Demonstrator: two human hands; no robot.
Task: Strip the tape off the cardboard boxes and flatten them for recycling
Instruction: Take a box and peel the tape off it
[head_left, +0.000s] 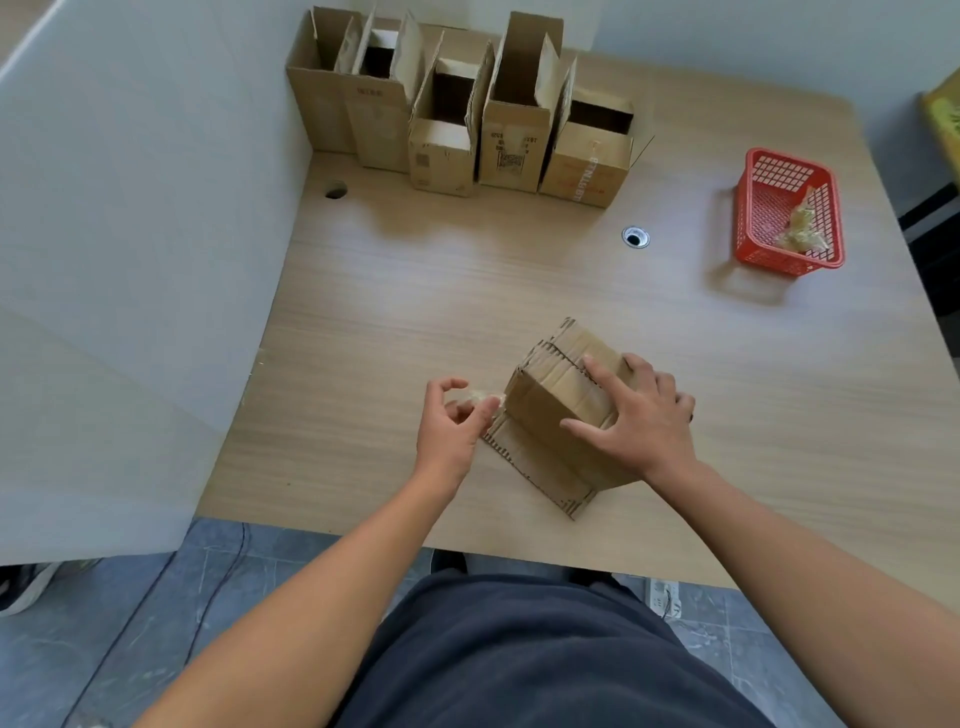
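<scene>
The right hand (640, 415) presses flat, fingers spread, on a box (543, 402) near the front edge of the bench (467, 291). The left hand (451, 423) pinches a tape wad (479, 399) just beside that box. Open boxes (457, 124) stand in a row at the back. A red basket (748, 228) on the right holds tape scraps (802, 231).

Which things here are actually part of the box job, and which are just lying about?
In the job: the left hand pinching a tape wad; the right hand pressing the near box; the row of open boxes; the red basket with tape scraps.
Lying about: the desk grommet; the power strip; the shoe.
</scene>
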